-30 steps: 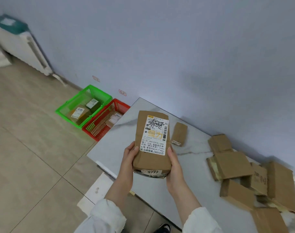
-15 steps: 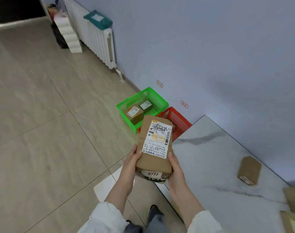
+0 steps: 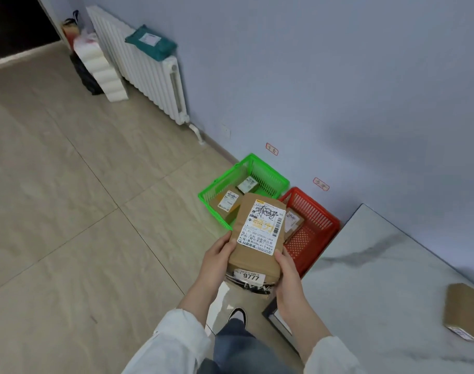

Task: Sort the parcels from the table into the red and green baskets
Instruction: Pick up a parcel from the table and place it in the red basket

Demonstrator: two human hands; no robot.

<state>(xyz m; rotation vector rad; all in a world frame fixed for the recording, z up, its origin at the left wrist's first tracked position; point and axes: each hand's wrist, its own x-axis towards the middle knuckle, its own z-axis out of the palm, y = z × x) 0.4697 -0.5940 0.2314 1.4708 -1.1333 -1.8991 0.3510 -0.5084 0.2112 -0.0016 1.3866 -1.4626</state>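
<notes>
Since the earlier frame, the view has been swung left, so the green basket (image 3: 243, 189) and red basket (image 3: 310, 228) now lie just beyond the held kraft parcel (image 3: 258, 233). It is clasped by the left hand (image 3: 217, 256) and right hand (image 3: 287, 268) at its near end, label upward, seemingly to be read. Another parcel (image 3: 466, 311) remains on the desk (image 3: 378, 265), right.

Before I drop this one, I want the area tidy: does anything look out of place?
One thing: a teal mailer bag lies on top of the radiator, away from the table and both baskets. Otherwise the parcel sits squarely between the left hand and right hand, and the green basket and red basket stand upright.
</notes>
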